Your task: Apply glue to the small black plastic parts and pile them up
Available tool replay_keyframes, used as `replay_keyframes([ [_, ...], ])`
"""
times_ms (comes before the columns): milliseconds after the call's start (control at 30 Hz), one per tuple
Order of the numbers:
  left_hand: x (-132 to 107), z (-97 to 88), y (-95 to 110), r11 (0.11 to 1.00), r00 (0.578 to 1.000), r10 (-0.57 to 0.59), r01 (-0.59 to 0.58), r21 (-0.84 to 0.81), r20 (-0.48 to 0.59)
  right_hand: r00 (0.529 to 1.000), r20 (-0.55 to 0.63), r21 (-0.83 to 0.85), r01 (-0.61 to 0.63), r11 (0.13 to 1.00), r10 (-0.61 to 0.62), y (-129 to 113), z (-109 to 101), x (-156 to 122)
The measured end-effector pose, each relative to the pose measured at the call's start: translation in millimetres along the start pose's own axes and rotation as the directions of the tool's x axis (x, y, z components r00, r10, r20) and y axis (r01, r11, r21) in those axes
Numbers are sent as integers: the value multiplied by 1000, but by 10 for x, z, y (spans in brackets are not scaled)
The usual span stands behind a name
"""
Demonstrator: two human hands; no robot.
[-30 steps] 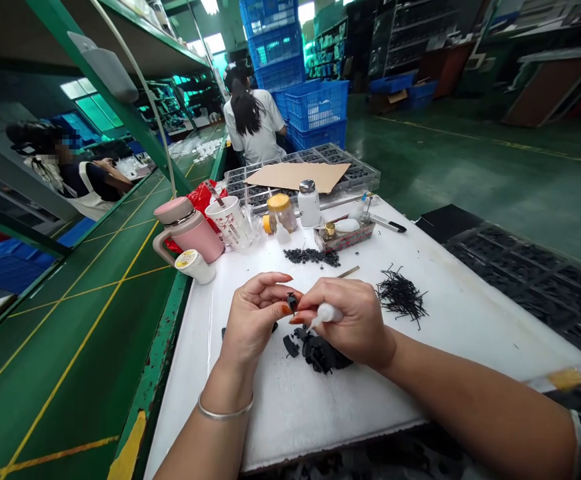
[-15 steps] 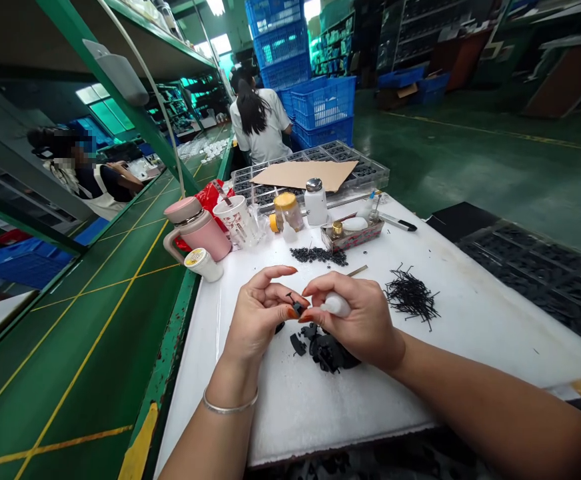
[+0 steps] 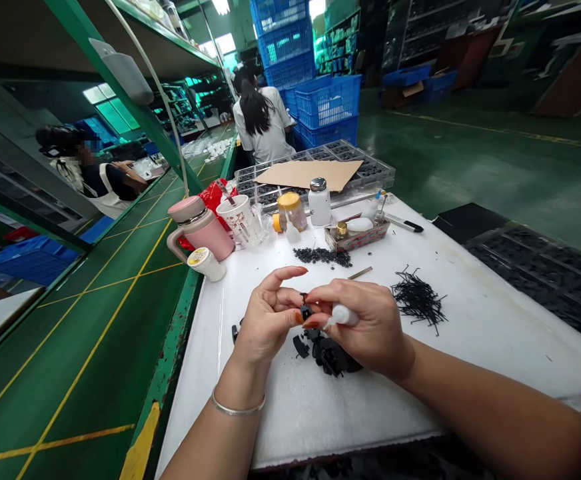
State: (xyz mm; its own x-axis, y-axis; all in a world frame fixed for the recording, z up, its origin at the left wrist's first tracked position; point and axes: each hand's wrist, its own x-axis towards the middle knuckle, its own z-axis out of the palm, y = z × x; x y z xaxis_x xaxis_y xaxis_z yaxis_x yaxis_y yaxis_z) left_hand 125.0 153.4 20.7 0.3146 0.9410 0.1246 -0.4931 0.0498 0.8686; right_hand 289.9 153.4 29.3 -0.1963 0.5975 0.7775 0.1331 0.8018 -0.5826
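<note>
Closer together than before, the left hand (image 3: 270, 321) pinches one small black plastic part (image 3: 305, 311), just above a pile of black pieces (image 3: 331, 355) on the white surface (image 3: 290, 427), while the right hand (image 3: 370, 328) closes around a white squeeze bottle (image 3: 344, 315)

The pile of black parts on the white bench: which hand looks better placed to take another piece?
Probably the right hand: it sits partly over the pile, though it grips a white bottle. The left hand is pinching a small black part and lies further from the pile.
</note>
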Motion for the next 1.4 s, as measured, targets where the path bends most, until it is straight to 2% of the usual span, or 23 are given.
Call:
replay_keyframes([
  [200, -11, 12, -11, 1000, 998, -8, 10, 27, -65, 1000, 7, -13, -15, 1000, 15, -14, -9, -3],
  [333, -7, 69, -1, 992, 989, 57, -41, 118, -140, 997, 20, -25, -76, 997, 77, -5, -30, -10],
  [500, -3, 140, 28, 967, 961, 168, -118, 226, -219, 978, -21, -38, -208, 977, 208, 25, -27, -19],
  [633, -34, 177, 57, 937, 943, 209, -119, 328, -258, 941, -6, 57, -338, 939, 339, 17, -5, -22],
  [733, -56, 208, 77, 922, 935, 220, -106, 373, -277, 919, 5, 124, -391, 912, 394, 9, 10, -17],
  [1067, -67, 218, 70, 937, 942, 191, -90, 338, -277, 902, 14, 114, -430, 896, 431, 15, 1, -3],
  [1400, -88, 208, 44, 918, 933, 224, -106, 383, -280, 900, 9, 113, -435, 893, 436, 26, 12, 16],
])
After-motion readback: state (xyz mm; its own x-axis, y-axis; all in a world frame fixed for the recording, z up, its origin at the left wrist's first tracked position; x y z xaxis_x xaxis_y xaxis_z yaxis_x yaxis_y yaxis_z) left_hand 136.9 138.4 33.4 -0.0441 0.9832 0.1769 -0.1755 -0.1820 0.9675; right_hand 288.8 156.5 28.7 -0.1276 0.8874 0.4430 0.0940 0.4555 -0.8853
